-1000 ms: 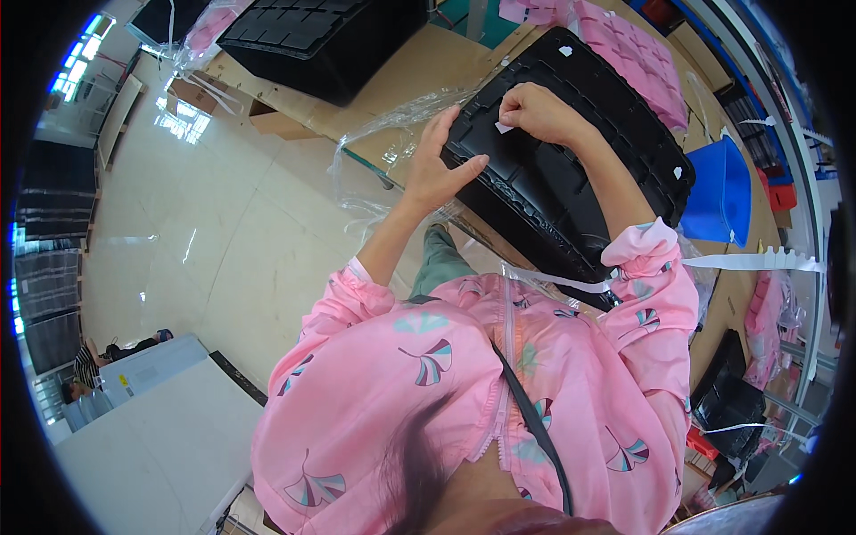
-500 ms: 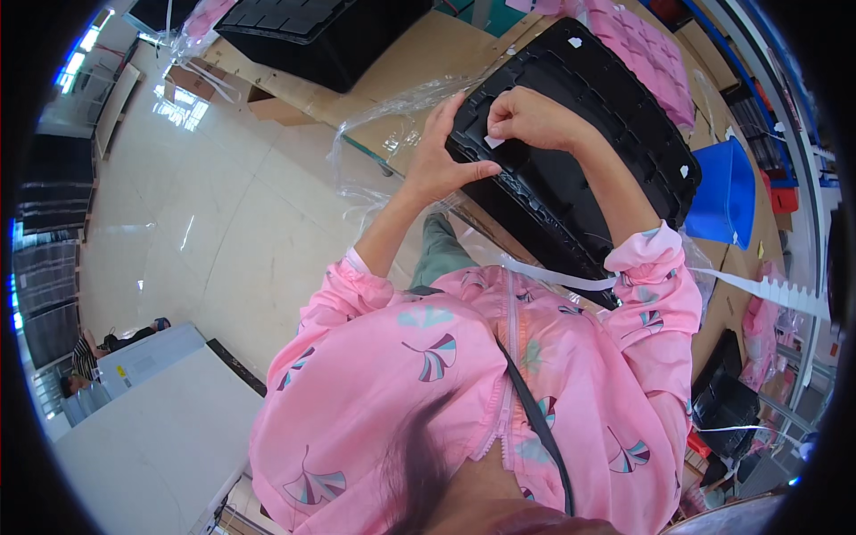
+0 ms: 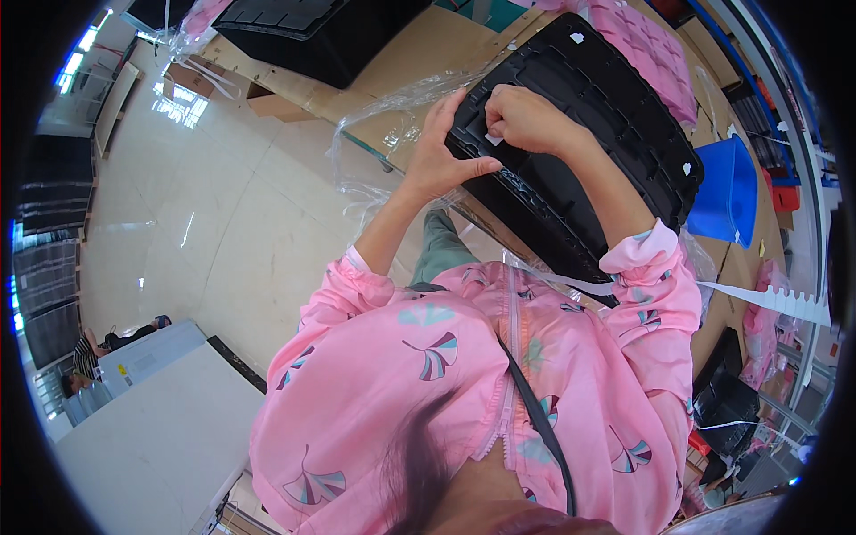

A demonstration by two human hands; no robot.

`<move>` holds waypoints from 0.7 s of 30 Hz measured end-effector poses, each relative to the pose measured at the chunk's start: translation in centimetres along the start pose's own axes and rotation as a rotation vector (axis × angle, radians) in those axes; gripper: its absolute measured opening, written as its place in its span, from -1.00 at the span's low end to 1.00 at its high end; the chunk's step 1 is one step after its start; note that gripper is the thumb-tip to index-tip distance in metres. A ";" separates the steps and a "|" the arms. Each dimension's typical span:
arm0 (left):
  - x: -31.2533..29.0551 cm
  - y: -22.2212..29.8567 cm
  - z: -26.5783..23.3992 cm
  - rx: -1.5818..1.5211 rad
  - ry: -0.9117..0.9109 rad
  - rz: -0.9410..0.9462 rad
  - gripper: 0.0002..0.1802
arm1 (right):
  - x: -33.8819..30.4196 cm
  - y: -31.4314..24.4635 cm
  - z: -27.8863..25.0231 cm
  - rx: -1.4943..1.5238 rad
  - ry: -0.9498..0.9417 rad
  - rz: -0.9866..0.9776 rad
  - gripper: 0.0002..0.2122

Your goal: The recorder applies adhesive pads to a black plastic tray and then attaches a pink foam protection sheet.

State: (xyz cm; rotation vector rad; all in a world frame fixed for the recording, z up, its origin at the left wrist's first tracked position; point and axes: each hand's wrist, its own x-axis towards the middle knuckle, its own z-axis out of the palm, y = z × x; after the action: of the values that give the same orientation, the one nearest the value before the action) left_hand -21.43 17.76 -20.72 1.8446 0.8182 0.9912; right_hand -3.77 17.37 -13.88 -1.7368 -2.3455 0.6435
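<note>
Head fisheye, left one of a side-by-side pair, is looking steeply down from the wearer's head. Pink jacket (image 3: 374, 357) is filling the lower middle, very near; left hand (image 3: 437, 165), right hand (image 3: 526, 120) and black crate (image 3: 624, 125) are sitting farther out, upper middle. Wide lens is also catching floor (image 3: 223, 214) at left, bending edges.

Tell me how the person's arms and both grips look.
The left sleeve and right sleeve are loose, pink and pushed up in folds, patterned with fan-shaped prints in teal, white and dark red. The left grip and right grip are bare, without gloves.
</note>
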 end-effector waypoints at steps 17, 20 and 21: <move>4.5 2.1 -1.8 0.502 -0.308 0.512 -0.75 | -10.3 1.3 1.8 0.194 0.899 0.060 -0.87; 6.2 3.1 -1.2 0.655 -0.438 0.584 -0.88 | -15.1 1.8 2.3 0.198 0.882 0.147 -0.88; 6.7 3.3 -1.1 0.665 -0.491 0.575 -0.89 | -16.4 1.8 2.4 0.204 0.885 0.178 -0.88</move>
State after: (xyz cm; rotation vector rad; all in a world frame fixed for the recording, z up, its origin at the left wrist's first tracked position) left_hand -18.77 22.37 -15.33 2.8494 0.3199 0.5548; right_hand 2.07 1.73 -14.69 -1.6627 -1.4810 0.0704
